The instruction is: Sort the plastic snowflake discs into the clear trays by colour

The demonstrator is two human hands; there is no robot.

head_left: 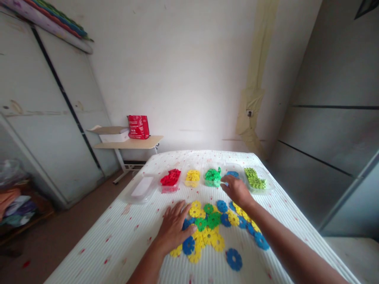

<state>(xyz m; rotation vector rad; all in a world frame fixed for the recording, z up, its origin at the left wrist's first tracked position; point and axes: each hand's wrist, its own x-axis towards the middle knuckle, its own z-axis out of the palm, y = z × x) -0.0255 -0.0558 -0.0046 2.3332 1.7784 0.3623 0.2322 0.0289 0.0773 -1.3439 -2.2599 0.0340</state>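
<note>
My left hand [175, 225] lies with fingers spread at the left side of a flat pile of notched plastic discs, its fingertips and thumb over blue and yellow ones. Green discs [213, 220] sit in the pile's middle, yellow discs [209, 236] around them, and a chain of blue and yellow discs runs to the right. One loose blue disc [233, 259] lies nearer to me. My right hand [237, 191] reaches to the clear tub of blue discs [232, 173], fingers curled together; what they hold is hidden. Beside it is the tub of green discs [212, 176].
Further clear tubs hold red pieces [171, 177], yellow pieces [193, 176] and light green pieces [254, 178]. A clear lid-like tray [142, 187] with a white rectangle lies at left. Behind stands a side table [133, 142] with a red bag [138, 127]. Cabinets flank both sides.
</note>
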